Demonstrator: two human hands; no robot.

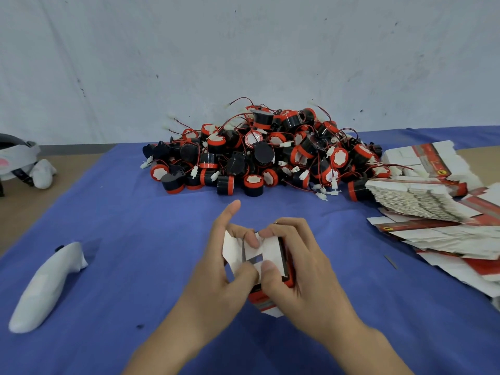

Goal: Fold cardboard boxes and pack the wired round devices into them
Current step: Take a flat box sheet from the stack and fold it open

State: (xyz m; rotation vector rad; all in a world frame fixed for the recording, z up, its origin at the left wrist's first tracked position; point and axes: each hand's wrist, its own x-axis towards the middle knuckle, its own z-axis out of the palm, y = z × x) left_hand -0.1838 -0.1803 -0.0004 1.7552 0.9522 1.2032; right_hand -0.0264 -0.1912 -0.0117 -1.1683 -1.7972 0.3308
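Both hands (216,269) (300,269) have fingers pinching the flimsy red-and-white cardboard box's (266,254) white flaps; I'd guess it creases easily, so grip near folds.

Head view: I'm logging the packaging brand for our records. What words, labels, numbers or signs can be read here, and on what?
No text can be read as words.
On the flat box blanks: a round yellow emblem with a dark figure; the print beside it is too blurred to read.
On the box held by the left hand and right hand: dark print on the red panel, too blurred to read.
On the round devices: no legible marking.
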